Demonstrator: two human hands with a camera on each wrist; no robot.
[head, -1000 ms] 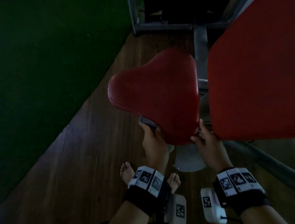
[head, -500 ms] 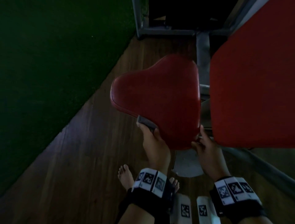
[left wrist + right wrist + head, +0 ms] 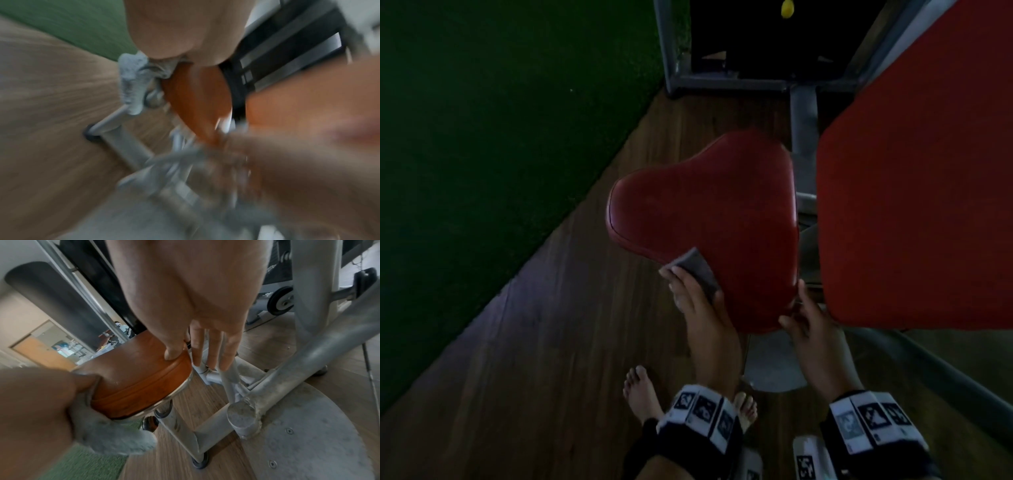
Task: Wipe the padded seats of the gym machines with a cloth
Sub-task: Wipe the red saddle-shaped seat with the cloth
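A dark red padded seat (image 3: 709, 222) sits at the centre of the head view. My left hand (image 3: 688, 284) grips a grey cloth (image 3: 693, 267) and presses it against the seat's near left edge. My right hand (image 3: 796, 308) rests at the seat's near right corner. In the right wrist view the right hand's thumb (image 3: 172, 353) lies on the seat (image 3: 139, 382) and its fingers (image 3: 207, 350) point straight down beside it. The cloth (image 3: 115, 439) wraps under the rim there. The left wrist view is blurred; the cloth (image 3: 131, 81) and seat (image 3: 195, 97) show.
A large red back pad (image 3: 914, 192) stands close to the right of the seat. Grey frame tubes (image 3: 267, 394) and a round base plate (image 3: 774, 363) lie beneath. Green turf (image 3: 500, 137) borders the wooden floor (image 3: 551, 342) on the left. A bare foot (image 3: 640, 390) stands below the seat.
My left hand has pushed the cloth a little further up onto the seat's top, so more cloth shows. The right hand stays at the near right corner.
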